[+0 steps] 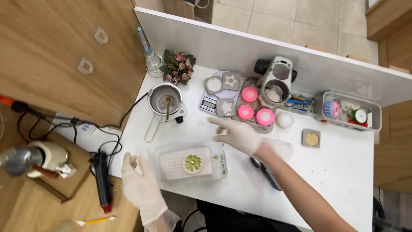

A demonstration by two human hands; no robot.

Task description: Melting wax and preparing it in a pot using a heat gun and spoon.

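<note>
Both my hands wear pale gloves. My left hand (140, 185) hovers flat and empty at the table's near-left edge, beside a clear packet (191, 163) holding a white perforated card with a green flower-shaped piece. My right hand (235, 134) is stretched over the table's middle, fingers spread, holding nothing. It is nearest a grey tray (257, 112) of pink round moulds (265, 116) and star-shaped moulds (225, 107). A digital scale (209, 103) sits just beyond it.
A metal melting pot (165, 101) with a stirrer stands on a small hotplate at left. Also on the table: dried flowers (177, 66), scissors (265, 172) under my forearm, white ball (284, 120), cork coaster (311, 138), clear bin (349, 112). A glue gun (102, 180) lies at left.
</note>
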